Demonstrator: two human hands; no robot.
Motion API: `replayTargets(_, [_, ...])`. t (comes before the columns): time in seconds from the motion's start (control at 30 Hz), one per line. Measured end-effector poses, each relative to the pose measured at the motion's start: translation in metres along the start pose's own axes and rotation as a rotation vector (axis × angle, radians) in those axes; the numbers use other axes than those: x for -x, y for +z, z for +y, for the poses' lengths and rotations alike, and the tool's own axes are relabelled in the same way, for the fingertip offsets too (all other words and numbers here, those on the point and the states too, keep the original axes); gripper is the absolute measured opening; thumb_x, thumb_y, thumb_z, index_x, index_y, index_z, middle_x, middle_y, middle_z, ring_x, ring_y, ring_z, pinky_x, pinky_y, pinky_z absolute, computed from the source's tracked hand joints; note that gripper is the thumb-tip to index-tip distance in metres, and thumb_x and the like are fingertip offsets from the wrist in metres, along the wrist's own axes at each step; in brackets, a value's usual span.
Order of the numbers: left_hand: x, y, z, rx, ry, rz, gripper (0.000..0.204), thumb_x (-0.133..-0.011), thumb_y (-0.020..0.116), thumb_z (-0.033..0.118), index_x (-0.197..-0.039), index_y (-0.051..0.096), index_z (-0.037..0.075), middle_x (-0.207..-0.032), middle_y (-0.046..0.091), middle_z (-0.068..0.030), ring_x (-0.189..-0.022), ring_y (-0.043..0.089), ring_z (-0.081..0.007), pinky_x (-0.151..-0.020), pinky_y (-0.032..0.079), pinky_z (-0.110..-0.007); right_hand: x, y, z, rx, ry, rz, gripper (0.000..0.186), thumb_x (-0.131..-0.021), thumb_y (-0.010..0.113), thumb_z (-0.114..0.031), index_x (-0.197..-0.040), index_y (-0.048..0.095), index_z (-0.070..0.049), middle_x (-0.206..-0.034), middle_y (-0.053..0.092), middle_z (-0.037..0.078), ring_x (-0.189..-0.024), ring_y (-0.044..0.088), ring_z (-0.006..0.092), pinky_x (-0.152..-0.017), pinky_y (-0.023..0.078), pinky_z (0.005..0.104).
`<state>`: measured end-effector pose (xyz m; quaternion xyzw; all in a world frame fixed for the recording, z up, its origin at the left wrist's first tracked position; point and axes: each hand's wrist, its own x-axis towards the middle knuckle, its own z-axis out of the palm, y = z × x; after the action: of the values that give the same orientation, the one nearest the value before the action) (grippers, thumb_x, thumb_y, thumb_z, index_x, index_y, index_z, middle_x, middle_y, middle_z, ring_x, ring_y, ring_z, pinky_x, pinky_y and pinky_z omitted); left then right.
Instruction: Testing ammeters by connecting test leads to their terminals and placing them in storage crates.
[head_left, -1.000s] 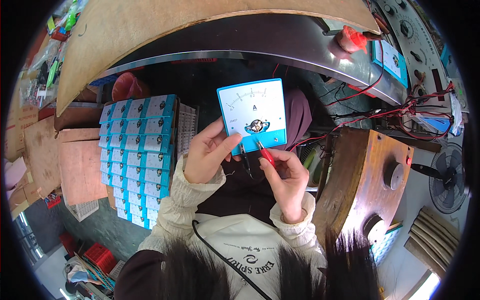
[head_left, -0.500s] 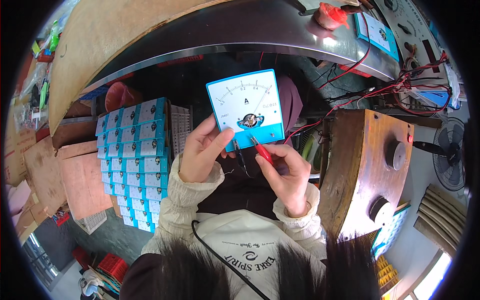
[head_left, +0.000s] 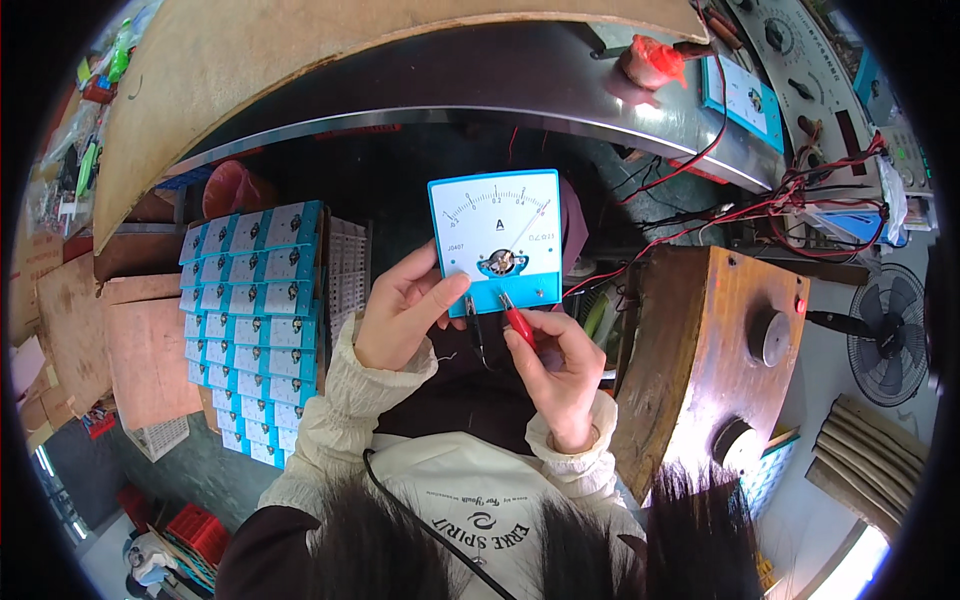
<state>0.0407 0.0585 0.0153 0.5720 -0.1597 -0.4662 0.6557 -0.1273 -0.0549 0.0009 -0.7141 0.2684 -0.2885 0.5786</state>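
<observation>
Near the middle, a square meter [head_left: 505, 210] with a white dial and blue case is held upright in my left hand [head_left: 400, 310], fingers at its left edge and thumb at the lower left corner. Its thin needle points toward the right end of the scale. My right hand [head_left: 555, 375] has thumb and fingers closed on a red clip [head_left: 518, 322] whose metal tip meets the blue lower strip. A black clip [head_left: 473, 325] with a lead hangs beside it, near my left thumb.
Stacked similar meters [head_left: 245, 320] at left; a steel bench [head_left: 480, 85] with a wooden board [head_left: 300, 45] ahead; a control panel [head_left: 800, 75] and tangled leads [head_left: 825, 200] at upper right; a wooden box [head_left: 690, 350] with dials and a fan [head_left: 888, 335] at right.
The needle, not visible at the right a second ago, now points there. The meter and both hands shifted up half a second ago, then slightly down, with the whole view shifting slightly too.
</observation>
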Motion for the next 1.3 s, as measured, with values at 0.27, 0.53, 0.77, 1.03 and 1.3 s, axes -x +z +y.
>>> replayTargets(0.27, [0.003, 0.005, 0.002, 0.07, 0.135, 0.112, 0.051, -0.101, 0.061, 0.014, -0.147, 0.044, -0.001, -0.11, 0.07, -0.0052, -0.081, 0.062, -0.0048, -0.062, 0.051, -0.019, 0.005, -0.001, -0.012, 0.182, -0.07, 0.06, 0.014, -0.089, 0.074, 0.002, -0.1, 0.066, 0.003, -0.091, 0.07, 0.01, -0.075, 0.065, 0.0084, -0.064, 0.052, 0.0213])
replayTargets(0.53, [0.028, 0.0, -0.025, -0.19, 0.259, 0.432, 0.036, -0.093, 0.073, 0.016, -0.12, 0.057, -0.001, -0.094, 0.069, -0.0061, -0.077, 0.066, -0.0093, -0.066, 0.055, -0.027, 0.022, 0.034, -0.027, 0.279, -0.021, -0.001, 0.014, -0.094, 0.069, 0.0, -0.105, 0.063, 0.005, -0.096, 0.07, 0.011, -0.071, 0.06, 0.0107, -0.061, 0.05, 0.0225])
replayTargets(0.77, [0.092, -0.129, -0.045, -0.204, 0.349, 1.216, 0.027, -0.095, 0.069, 0.027, -0.101, 0.055, 0.004, -0.073, 0.063, -0.0087, -0.065, 0.065, -0.0179, -0.059, 0.052, -0.035, 0.001, 0.066, -0.007, 0.388, -0.164, -0.305, 0.017, -0.091, 0.076, -0.007, -0.104, 0.071, 0.002, -0.077, 0.067, 0.0, -0.065, 0.051, 0.0024, -0.06, 0.041, 0.0178])
replayTargets(1.03, [0.332, -0.463, -0.155, -0.562, 0.171, 2.014, 0.033, -0.097, 0.061, 0.017, -0.127, 0.062, 0.002, -0.102, 0.074, -0.0142, -0.087, 0.071, -0.0226, -0.079, 0.054, -0.035, -0.044, 0.024, 0.023, 0.732, -0.044, -0.382, 0.026, -0.096, 0.069, -0.018, -0.111, 0.064, 0.002, -0.1, 0.067, 0.013, -0.093, 0.064, 0.0223, -0.083, 0.051, 0.0341])
replayTargets(1.3, [0.364, -0.517, -0.24, -0.33, -0.277, 1.975, 0.024, -0.092, 0.065, 0.015, -0.113, 0.071, 0.006, -0.1, 0.075, -0.0097, -0.093, 0.072, -0.0273, -0.083, 0.054, -0.04, -0.048, 0.006, 0.013, 1.104, 0.044, -0.385, 0.034, -0.103, 0.058, -0.029, -0.12, 0.06, 0.001, -0.107, 0.065, 0.015, -0.104, 0.063, 0.0249, -0.09, 0.049, 0.035])
